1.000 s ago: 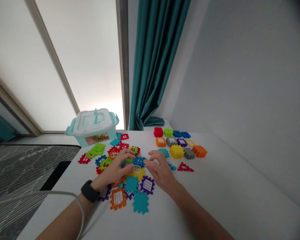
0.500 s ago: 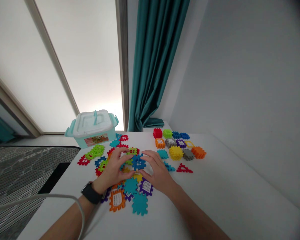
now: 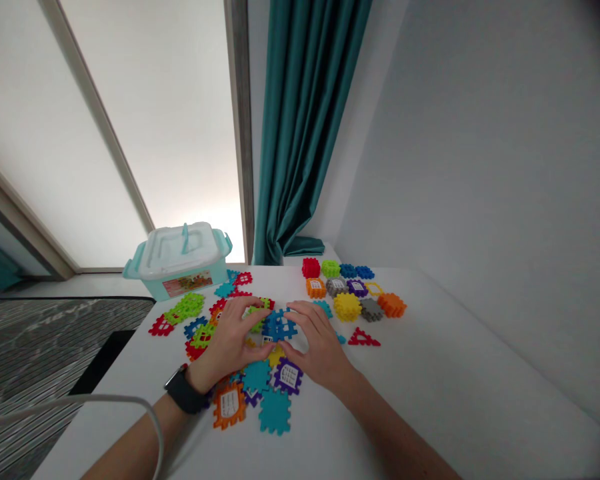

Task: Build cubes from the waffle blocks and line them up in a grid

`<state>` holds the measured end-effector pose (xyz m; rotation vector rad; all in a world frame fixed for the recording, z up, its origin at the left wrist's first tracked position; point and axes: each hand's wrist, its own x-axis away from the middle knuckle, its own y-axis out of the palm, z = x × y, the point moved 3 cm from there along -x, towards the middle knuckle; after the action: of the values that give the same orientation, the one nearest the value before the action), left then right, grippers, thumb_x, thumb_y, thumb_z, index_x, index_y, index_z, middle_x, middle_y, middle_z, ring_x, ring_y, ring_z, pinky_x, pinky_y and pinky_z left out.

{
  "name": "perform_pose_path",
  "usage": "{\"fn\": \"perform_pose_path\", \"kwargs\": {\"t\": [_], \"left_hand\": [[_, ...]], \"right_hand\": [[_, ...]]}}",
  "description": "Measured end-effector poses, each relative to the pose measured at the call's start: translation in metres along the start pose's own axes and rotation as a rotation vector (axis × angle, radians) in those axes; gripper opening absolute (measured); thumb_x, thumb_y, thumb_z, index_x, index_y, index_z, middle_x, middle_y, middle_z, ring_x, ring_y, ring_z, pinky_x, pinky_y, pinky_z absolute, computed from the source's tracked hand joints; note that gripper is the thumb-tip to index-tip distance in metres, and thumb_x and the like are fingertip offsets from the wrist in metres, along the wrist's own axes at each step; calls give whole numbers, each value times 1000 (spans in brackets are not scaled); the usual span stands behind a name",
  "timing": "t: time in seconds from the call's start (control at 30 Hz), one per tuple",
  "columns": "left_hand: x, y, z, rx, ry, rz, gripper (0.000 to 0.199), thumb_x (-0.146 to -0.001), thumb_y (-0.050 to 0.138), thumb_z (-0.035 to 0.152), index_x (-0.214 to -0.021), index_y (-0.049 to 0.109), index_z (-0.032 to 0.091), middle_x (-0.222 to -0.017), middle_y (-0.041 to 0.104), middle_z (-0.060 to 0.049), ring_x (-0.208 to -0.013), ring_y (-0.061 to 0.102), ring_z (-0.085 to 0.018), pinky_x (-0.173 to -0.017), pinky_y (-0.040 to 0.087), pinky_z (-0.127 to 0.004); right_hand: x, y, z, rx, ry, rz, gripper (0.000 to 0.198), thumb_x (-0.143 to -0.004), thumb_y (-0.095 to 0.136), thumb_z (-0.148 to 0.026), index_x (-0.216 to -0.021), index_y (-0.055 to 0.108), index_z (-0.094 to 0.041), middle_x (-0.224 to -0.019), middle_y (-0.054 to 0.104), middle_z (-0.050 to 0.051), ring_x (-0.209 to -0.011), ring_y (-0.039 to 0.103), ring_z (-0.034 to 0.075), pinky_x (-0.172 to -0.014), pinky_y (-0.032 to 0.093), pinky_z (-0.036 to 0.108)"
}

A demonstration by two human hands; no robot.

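A blue toothed interlocking block [image 3: 281, 325] with window-like holes is between my two hands, above a pile of loose pieces. My left hand [image 3: 233, 339] wears a black watch and grips the block's left side with curved fingers and thumb. On the right side, my right hand [image 3: 316, 339] holds it between fingertips and thumb. Just below the fingers lie a yellow piece [image 3: 276, 356] and a purple piece [image 3: 288, 376] with a white panel. Nearer to me are two teal squares, one at the front [image 3: 275, 411], and an orange piece [image 3: 229, 404] with a white panel.
A lidded light-teal box [image 3: 180, 261] stands at the table's back left. Green pieces [image 3: 189, 305] lie in front of it. Stacked blocks, including yellow [image 3: 347, 307] and orange [image 3: 393, 305], sit at the back right near a red triangle [image 3: 364, 337]. A pale cable [image 3: 105, 399] crosses the lower left.
The blue block between my hands now appears wider and turned slightly. My hands stay in nearly the same place, while the whole view has shifted a little.
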<state>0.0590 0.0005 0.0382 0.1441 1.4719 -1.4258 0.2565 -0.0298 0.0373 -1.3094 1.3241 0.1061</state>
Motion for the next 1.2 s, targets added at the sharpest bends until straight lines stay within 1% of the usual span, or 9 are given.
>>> {"fn": "perform_pose_path", "kwargs": {"t": [0.13,0.3,0.43,0.63,0.87,1.03,1.2], "left_hand": [[-7,4,1,8,-15,-30,45,-77,73,28,-119,61,23,-118,59,-11,-109,57,-29,-93,50,-46],[-16,17,2,46,-21,-64,44,-76,73,34,-117,63,23,-118,59,-11,-109,57,-29,-94,49,-46],[-26,29,8,65,-16,-75,44,-75,73,32,-117,63,22,-116,59,-11,-107,58,-29,-92,49,-45],[-47,49,19,83,10,-109,46,-74,74,33,-118,62,23,-116,59,-10,-106,58,-29,-91,48,-43],[-71,69,31,115,11,-135,47,-78,75,36,-121,62,25,-116,60,-9,-107,58,-29,-93,47,-44],[-86,90,34,139,-4,-167,42,-83,72,36,-120,59,23,-115,61,-9,-108,58,-29,-91,47,-44],[-91,109,30,144,-76,-180,43,-89,65,32,-128,52,22,-121,61,-10,-112,57,-29,-91,49,-44]], "right_hand": [[-1,-5,5,23,25,6,42,-90,65,-27,-130,52,-25,-128,64,12,-123,57,29,-107,47,54],[2,-14,15,17,87,-85,34,-90,65,-28,-123,57,-26,-130,62,12,-123,58,30,-105,48,54],[9,-29,26,23,114,-129,31,-93,62,-25,-123,57,-26,-134,59,12,-126,56,29,-106,48,53],[14,-53,43,31,117,-137,33,-92,61,-22,-124,59,-28,-133,61,11,-126,56,28,-108,45,54],[18,-74,65,58,147,-148,32,-92,61,-22,-123,61,-28,-134,60,11,-128,54,29,-108,45,54],[18,-86,85,66,200,-151,28,-93,60,-22,-120,62,-27,-131,62,10,-125,55,28,-108,44,52],[16,-99,115,96,241,-140,26,-91,60,-21,-117,62,-26,-129,63,10,-124,55,28,-109,42,53]]}}
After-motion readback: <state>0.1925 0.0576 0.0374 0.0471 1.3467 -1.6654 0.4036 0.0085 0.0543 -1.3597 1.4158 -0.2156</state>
